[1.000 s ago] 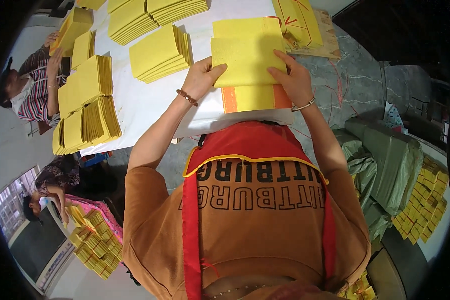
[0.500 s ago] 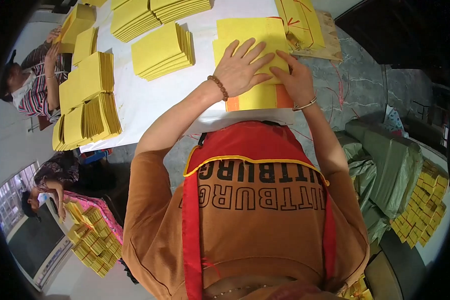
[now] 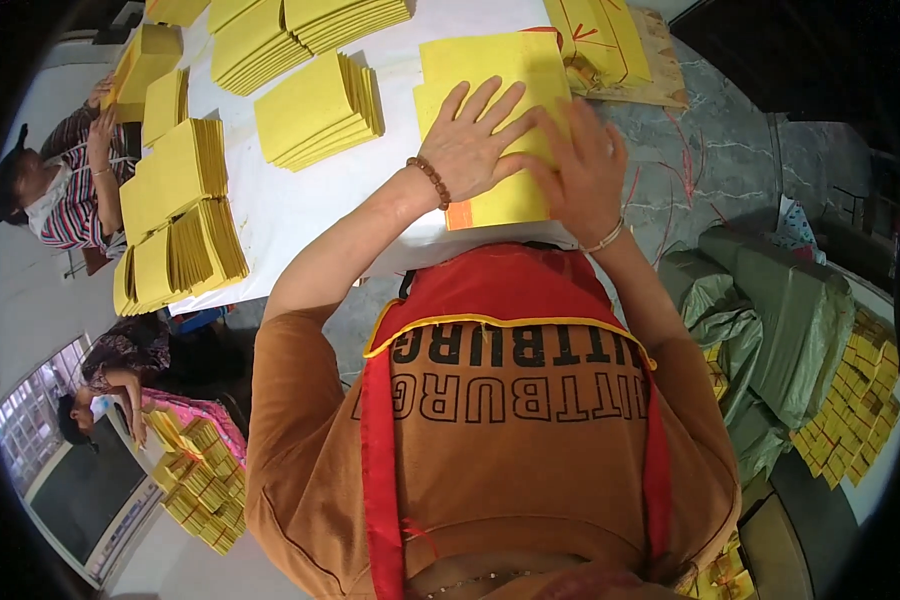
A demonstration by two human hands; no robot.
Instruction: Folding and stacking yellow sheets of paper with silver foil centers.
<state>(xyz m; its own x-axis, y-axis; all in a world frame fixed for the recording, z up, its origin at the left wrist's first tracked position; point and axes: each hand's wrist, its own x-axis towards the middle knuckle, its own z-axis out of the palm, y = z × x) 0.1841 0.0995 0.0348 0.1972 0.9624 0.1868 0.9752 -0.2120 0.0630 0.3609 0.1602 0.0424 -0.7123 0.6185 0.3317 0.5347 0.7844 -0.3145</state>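
Note:
A stack of yellow paper sheets (image 3: 490,62) lies in front of me at the table's near right edge, with an orange patch (image 3: 459,216) showing at its near left corner. My left hand (image 3: 470,140), a brown bead bracelet on its wrist, rests flat on the top sheet with its fingers spread. Over the stack's right edge is my right hand (image 3: 587,175), smeared by motion, its fingers apart and nothing visible in them. Whether its fingertips touch the paper I cannot tell.
Several stacks of folded yellow paper (image 3: 315,110) stand on the white table (image 3: 270,200). A tied yellow bundle (image 3: 600,45) sits at the far right on a wooden board (image 3: 665,65). Two people (image 3: 70,190) work at the left. Green-grey covered piles (image 3: 770,320) stand at the right.
My right hand has lifted its bent fingers from the paper and shifted slightly nearer me, fingers spreading. The orange patch at the near right corner is now out of sight. My left hand stays flat.

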